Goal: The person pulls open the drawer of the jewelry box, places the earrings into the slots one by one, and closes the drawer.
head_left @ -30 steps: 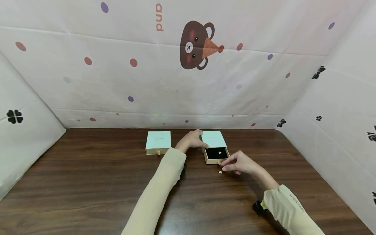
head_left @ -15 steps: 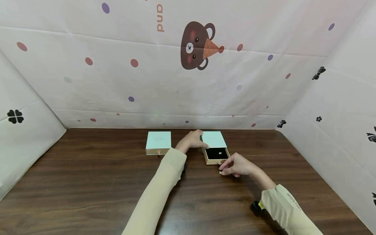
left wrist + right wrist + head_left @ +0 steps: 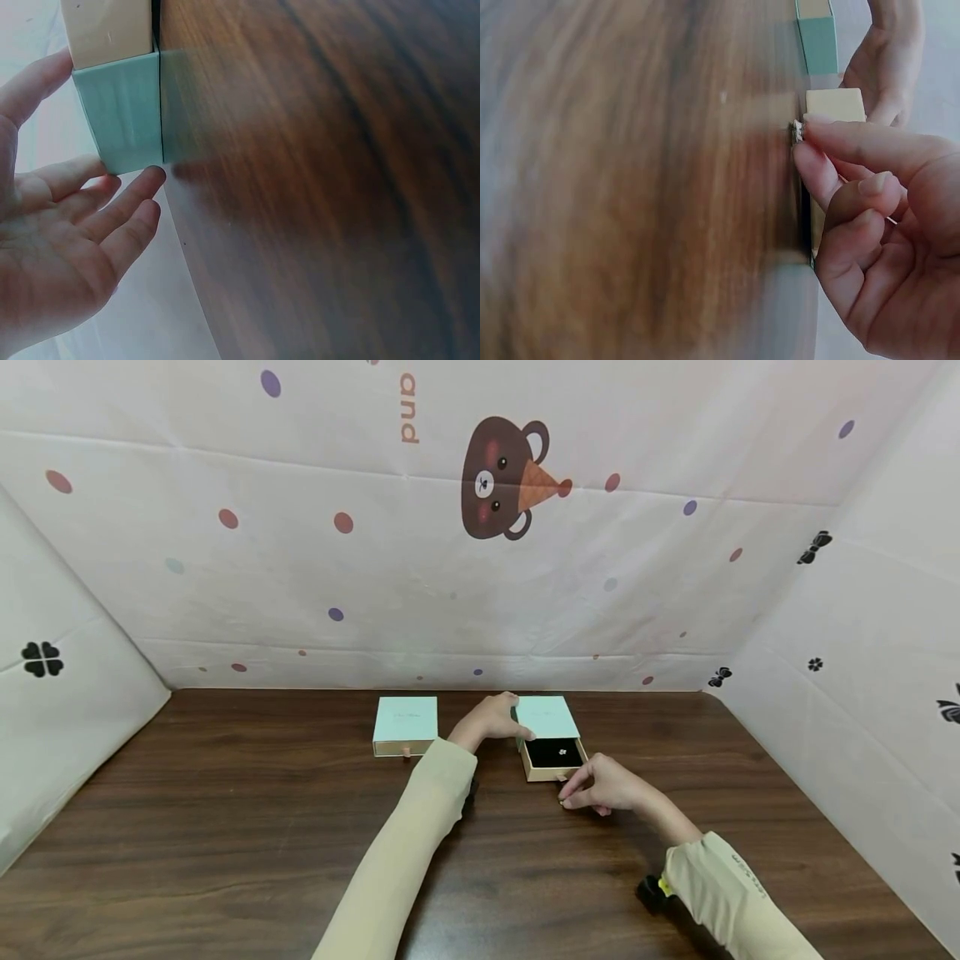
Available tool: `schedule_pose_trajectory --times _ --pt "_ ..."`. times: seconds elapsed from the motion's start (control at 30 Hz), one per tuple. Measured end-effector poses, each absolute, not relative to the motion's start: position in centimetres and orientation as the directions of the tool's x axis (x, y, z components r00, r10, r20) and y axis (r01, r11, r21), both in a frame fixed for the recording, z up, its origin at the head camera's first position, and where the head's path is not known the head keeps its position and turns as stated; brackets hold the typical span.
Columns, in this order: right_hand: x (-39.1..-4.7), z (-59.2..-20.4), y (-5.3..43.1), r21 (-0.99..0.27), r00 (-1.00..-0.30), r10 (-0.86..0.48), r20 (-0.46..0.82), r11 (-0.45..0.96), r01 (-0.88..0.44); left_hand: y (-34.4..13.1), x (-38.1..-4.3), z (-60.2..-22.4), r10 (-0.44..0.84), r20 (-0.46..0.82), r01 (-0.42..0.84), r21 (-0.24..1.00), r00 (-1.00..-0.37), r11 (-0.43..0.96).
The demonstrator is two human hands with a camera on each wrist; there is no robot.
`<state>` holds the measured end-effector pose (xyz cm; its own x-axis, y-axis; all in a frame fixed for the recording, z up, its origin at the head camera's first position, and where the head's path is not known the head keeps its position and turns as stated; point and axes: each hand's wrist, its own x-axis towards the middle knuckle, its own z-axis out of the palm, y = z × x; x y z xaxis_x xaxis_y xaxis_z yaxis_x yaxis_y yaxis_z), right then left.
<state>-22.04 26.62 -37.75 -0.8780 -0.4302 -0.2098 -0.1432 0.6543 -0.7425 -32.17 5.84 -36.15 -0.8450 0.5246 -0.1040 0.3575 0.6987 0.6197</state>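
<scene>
A mint-green drawer jewelry box (image 3: 547, 718) lies at the back of the table, its cream drawer (image 3: 546, 774) pulled partway out toward me. On the black lining sits a small shiny earring (image 3: 562, 752). My left hand (image 3: 491, 717) holds the box's sleeve, thumb at the front edge and fingers around the back corner, as the left wrist view shows. Just in front of the drawer, my right hand (image 3: 606, 783) pinches a second small flower-shaped earring (image 3: 798, 131) between thumb and index finger, close over the tabletop. Its other fingers are curled in.
Another mint-green box (image 3: 406, 718), closed, stands to the left of my left hand. The brown wooden table (image 3: 225, 827) meets a printed white cloth (image 3: 420, 568) at the back and sides.
My right hand has moved slightly left and down from beside the drawer's pull tab, and its fingertips have closed on the earring lying on the table. My left hand has stayed on the box.
</scene>
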Motion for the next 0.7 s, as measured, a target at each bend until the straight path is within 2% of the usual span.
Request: schedule_pose_trajectory --times 0.3,0.7 --pt "-21.74 -37.26 26.50 -0.744 -0.862 -0.468 -0.194 0.643 -0.182 5.85 -32.25 -36.18 0.538 -0.099 0.375 0.611 -0.837 0.697" --pt "-21.67 -36.83 27.21 -0.843 -0.858 -0.474 -0.198 0.529 -0.098 5.85 -32.20 -36.17 0.523 -0.106 0.362 0.606 -0.846 0.708"
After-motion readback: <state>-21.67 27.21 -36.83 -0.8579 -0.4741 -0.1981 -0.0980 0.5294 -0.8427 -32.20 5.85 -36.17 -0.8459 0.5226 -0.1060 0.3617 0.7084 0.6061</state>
